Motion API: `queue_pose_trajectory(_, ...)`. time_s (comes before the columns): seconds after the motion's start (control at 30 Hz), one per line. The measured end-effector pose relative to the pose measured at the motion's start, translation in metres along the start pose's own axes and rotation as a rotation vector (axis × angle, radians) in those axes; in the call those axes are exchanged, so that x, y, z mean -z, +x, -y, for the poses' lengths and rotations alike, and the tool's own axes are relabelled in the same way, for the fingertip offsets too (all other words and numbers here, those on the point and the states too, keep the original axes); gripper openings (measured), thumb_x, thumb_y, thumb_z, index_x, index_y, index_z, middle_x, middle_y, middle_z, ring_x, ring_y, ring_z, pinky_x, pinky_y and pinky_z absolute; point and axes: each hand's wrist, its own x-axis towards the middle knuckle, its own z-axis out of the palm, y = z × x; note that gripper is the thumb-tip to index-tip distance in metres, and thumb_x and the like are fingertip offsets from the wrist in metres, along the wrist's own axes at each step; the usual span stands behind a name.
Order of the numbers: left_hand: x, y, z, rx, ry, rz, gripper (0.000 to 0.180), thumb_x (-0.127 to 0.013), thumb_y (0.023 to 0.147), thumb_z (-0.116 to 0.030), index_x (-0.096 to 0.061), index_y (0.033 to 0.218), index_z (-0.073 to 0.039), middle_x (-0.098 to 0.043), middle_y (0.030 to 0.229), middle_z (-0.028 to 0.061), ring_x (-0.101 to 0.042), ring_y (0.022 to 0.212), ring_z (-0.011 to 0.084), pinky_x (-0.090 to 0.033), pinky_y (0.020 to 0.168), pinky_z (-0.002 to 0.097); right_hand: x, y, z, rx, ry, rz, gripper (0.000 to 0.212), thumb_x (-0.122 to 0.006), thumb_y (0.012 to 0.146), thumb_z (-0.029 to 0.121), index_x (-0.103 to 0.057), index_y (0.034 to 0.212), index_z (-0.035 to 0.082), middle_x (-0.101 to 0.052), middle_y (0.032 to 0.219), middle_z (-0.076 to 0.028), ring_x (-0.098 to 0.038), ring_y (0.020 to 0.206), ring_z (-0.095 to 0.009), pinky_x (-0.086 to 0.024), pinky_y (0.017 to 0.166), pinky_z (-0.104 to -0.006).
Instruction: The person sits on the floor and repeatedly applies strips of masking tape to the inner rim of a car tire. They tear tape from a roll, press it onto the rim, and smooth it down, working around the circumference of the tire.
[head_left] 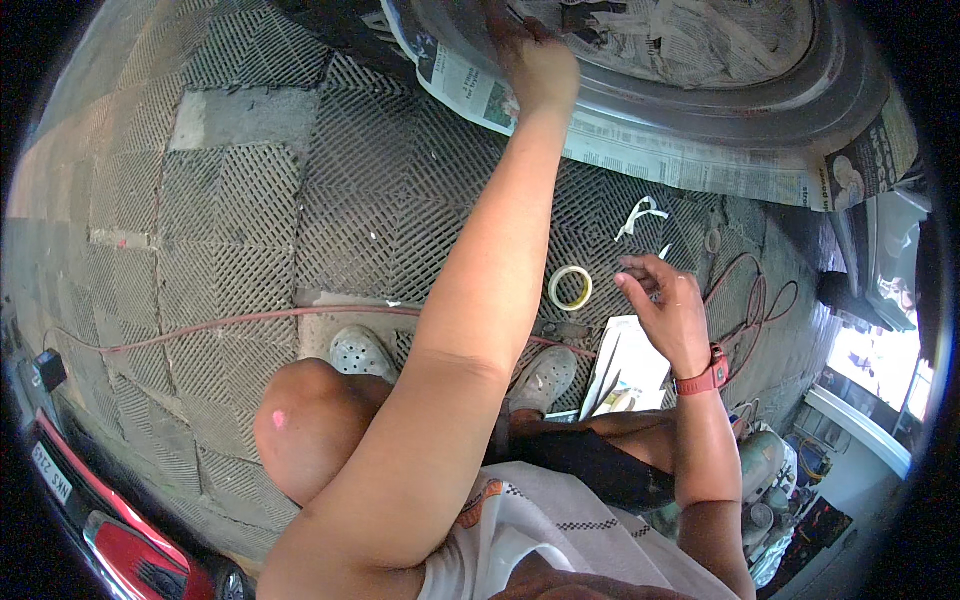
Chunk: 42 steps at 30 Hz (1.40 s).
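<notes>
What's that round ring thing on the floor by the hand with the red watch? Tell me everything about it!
It looks like a roll of masking tape: a pale cream ring with a round hole in the middle and a yellowish inside wall. It seems to lie flat on the dark ridged floor matting, just left of the right hand. The fingers aren't touching it. I can't make out a loose tape end.

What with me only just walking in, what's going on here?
A person's left hand reaches to a grey curved panel edged with newspaper; its grip is too dark to make out. The right hand, seemingly empty, hangs near a tape roll lying on the ribbed floor.
</notes>
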Motion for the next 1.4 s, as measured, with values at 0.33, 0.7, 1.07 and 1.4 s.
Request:
queue_pose_trajectory(0.33,-0.009,-0.019,-0.028,0.392,-0.547,-0.031,0.07,-0.044,0.096,0.001,-0.031,0.164,-0.008,-0.051,0.155,0.0175,-0.051,0.137,0.0335,-0.037,0.116,0.0378,-0.006,0.004,0.014,-0.002,0.006,0.019,0.028,-0.077,0.096,0.025,-0.076,0.11,0.001,-0.077,0.09,-0.018,-0.077,0.077,-0.028,-0.059,0.07,-0.0371)
queue_pose_trajectory(0.7,0.005,-0.001,-0.001,0.589,-0.045,0.332,0.051,-0.046,0.099,-0.012,-0.05,0.147,0.005,-0.054,0.148,0.0315,-0.058,0.128,0.048,-0.045,0.109,0.0463,-0.033,0.003,-0.008,0.058,0.019,-0.012,0.029,-0.076,0.096,0.026,-0.075,0.108,0.0,-0.077,0.09,-0.018,-0.077,0.076,-0.031,-0.058,0.069,-0.0372)
queue_pose_trajectory(1.07,0.003,-0.011,0.014,0.614,-0.664,0.253,0.053,-0.044,0.104,-0.02,-0.048,0.154,-0.003,-0.049,0.158,0.0173,-0.046,0.143,0.0274,-0.037,0.115,0.0332,-0.165,-0.014,-0.165,0.135,-0.538,0.305,0.046,-0.066,0.083,0.009,-0.066,0.128,0.008,-0.067,0.128,-0.017,-0.067,0.116,-0.038,-0.056,0.099,-0.0459)
queue_pose_trajectory(1.4,0.005,-0.007,0.041,0.897,-0.771,0.227,0.029,-0.055,0.103,-0.021,-0.066,0.128,-0.012,-0.07,0.119,0.0,-0.064,0.104,0.0153,-0.047,0.087,0.0334,-0.219,-0.027,-0.174,0.047,-0.559,0.057,0.032,-0.076,0.077,0.012,-0.074,0.109,0.01,-0.071,0.117,-0.009,-0.062,0.11,-0.034,-0.051,0.099,-0.044)
